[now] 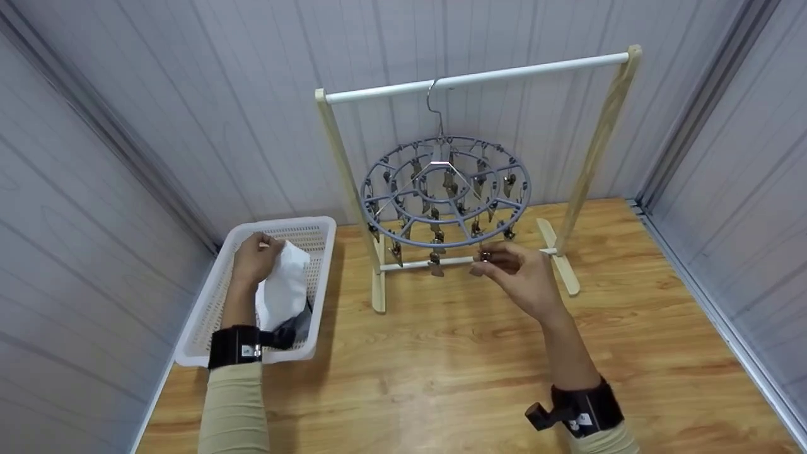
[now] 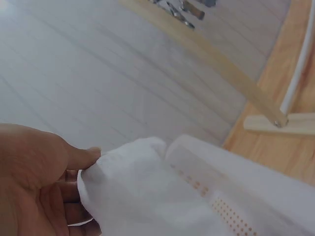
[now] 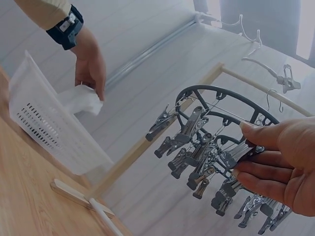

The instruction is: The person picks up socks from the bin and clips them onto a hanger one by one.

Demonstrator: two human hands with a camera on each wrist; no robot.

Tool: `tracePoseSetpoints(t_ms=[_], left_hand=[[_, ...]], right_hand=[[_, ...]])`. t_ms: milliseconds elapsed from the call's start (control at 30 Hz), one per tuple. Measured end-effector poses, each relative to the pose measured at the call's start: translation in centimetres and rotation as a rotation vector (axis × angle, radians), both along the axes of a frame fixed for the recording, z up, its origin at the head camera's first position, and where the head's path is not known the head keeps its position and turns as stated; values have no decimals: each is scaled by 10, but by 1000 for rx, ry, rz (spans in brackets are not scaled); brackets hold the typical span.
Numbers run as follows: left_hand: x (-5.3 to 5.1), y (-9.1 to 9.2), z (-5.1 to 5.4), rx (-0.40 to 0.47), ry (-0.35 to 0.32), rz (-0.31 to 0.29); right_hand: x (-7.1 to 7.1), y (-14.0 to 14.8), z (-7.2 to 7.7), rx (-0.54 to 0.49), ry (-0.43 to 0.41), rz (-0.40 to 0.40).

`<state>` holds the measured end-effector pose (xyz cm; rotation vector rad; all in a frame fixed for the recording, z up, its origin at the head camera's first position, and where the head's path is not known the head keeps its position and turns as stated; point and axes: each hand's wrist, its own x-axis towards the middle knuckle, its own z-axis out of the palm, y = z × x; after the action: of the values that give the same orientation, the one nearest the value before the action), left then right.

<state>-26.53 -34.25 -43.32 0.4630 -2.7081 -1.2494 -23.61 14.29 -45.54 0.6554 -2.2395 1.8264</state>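
Note:
My left hand (image 1: 255, 260) pinches the upper edge of a white cloth (image 1: 284, 290) above the basket. The cloth hangs down from the fingertips; its exact kind cannot be told. With thumb and fingers, my right hand (image 1: 526, 282) pinches a metal clip (image 3: 237, 153) at the front lower edge of a round grey clip hanger (image 1: 441, 151). Many other metal clips (image 3: 194, 125) dangle from the hanger's rings. In the right wrist view, nothing is seen between the jaws of the pinched clip.
A white perforated basket (image 1: 325, 277) stands on the wood-grain floor at the left, with a dark grey item (image 1: 304, 323) inside. The hanger hangs from the white rail (image 1: 536, 71) of a wooden-legged rack (image 1: 599, 145). Pale panel walls (image 1: 252, 94) enclose the sides and back.

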Motion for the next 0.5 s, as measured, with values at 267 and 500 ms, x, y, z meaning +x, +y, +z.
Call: tracePoseSetpoints(t_ms=[267, 500], left_hand=[[23, 24, 14, 143, 181, 3], [52, 61, 34, -36, 407, 164]], right_hand=[[-2, 4, 2, -1, -11, -4], [-2, 5, 5, 3, -2, 6]])
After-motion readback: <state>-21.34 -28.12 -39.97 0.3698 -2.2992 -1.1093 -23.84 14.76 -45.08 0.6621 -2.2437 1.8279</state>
